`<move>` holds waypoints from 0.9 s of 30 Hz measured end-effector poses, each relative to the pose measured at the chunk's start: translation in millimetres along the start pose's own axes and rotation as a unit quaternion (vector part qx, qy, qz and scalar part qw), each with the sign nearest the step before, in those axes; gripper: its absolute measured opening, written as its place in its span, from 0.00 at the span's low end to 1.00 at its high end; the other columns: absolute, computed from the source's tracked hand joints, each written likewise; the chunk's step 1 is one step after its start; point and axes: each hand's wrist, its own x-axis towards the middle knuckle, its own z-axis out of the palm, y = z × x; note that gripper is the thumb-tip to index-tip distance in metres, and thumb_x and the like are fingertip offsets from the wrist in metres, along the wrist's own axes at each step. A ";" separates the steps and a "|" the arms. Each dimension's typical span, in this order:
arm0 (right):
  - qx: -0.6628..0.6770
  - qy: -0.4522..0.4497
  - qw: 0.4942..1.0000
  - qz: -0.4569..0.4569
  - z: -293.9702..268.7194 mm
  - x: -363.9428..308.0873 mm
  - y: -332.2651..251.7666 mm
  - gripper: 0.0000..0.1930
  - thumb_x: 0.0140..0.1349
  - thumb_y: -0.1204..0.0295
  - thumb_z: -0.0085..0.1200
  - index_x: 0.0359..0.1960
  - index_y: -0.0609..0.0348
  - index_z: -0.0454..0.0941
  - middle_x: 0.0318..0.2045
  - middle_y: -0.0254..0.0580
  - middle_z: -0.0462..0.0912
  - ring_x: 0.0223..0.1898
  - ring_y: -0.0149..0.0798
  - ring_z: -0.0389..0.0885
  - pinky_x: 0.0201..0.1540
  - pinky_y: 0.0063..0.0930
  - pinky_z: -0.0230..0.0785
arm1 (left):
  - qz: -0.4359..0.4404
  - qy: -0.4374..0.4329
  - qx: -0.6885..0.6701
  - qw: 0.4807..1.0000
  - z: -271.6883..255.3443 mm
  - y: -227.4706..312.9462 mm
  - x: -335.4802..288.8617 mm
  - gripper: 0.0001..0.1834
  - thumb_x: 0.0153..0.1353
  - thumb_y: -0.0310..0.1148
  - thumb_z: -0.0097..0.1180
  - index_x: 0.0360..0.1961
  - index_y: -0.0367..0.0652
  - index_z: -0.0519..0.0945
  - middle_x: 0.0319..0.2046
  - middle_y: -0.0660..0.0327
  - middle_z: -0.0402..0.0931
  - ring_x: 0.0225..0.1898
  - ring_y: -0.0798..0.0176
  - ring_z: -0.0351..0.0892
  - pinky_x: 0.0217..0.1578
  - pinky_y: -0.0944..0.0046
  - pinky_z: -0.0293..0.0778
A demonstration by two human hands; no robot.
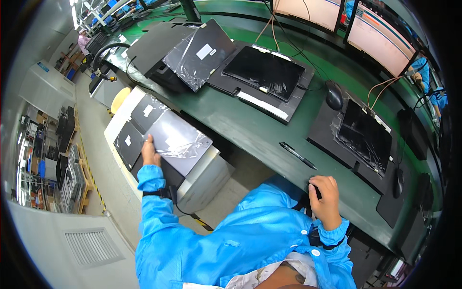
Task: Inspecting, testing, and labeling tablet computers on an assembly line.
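Note:
My left hand [150,153] is at the left edge of a flat silver panel [180,137] in clear, crinkled film. Its fingers are held together along that edge; their undersides are hidden. Beneath and beside the panel lie dark flat panels [129,144], some bearing white labels, on a white cart top [115,126]. At the near edge of the green workbench [231,126], my right hand [326,197] is closed, its fingers curled. A dark bit shows by its thumb, too small to identify. A black pen [297,155] lies on the bench just beyond it.
Two black-screened tablets [264,71] [365,137] rest on dark fixtures along the bench. Another film-wrapped panel [199,54] leans at the back left. A mouse [334,95], loose cables and two monitors [380,36] occupy the far side. Shelves and pallets stand beyond the aisle at left.

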 end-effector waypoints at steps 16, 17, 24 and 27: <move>-0.028 0.020 0.999 -0.028 4.6 9.3 1.7 0.06 0.56 0.77 0.63 0.36 0.59 0.83 0.37 0.43 0.85 0.39 0.49 0.81 0.43 0.41 0.71 | 0.449 -0.315 0.605 0.577 124.2 -51.5 -5.4 0.25 0.57 0.37 0.61 0.56 0.41 0.82 0.62 0.44 0.74 0.68 0.38 0.64 0.73 0.36 0.48; -0.019 0.010 0.999 -0.029 3.9 8.7 2.4 0.06 0.56 0.77 0.63 0.36 0.58 0.83 0.37 0.42 0.85 0.39 0.48 0.81 0.43 0.41 0.71 | 0.408 -0.310 0.637 0.576 124.5 -50.9 -7.8 0.25 0.56 0.37 0.61 0.56 0.41 0.82 0.60 0.43 0.76 0.67 0.38 0.65 0.74 0.38 0.46; -0.034 0.045 0.998 -0.020 0.9 -5.7 5.8 0.06 0.59 0.73 0.62 0.38 0.57 0.83 0.39 0.38 0.85 0.41 0.43 0.81 0.45 0.36 0.72 | 0.399 -0.287 0.656 0.573 141.3 -59.8 -41.8 0.18 0.62 0.35 0.57 0.47 0.33 0.85 0.53 0.39 0.80 0.65 0.37 0.67 0.74 0.38 0.46; -0.036 0.055 0.997 -0.030 -1.1 -9.4 5.3 0.06 0.60 0.72 0.61 0.38 0.57 0.82 0.38 0.38 0.84 0.41 0.43 0.80 0.45 0.36 0.71 | 0.382 -0.292 0.658 0.579 137.7 -59.7 -35.6 0.18 0.63 0.36 0.58 0.46 0.32 0.85 0.49 0.39 0.82 0.64 0.36 0.69 0.74 0.37 0.45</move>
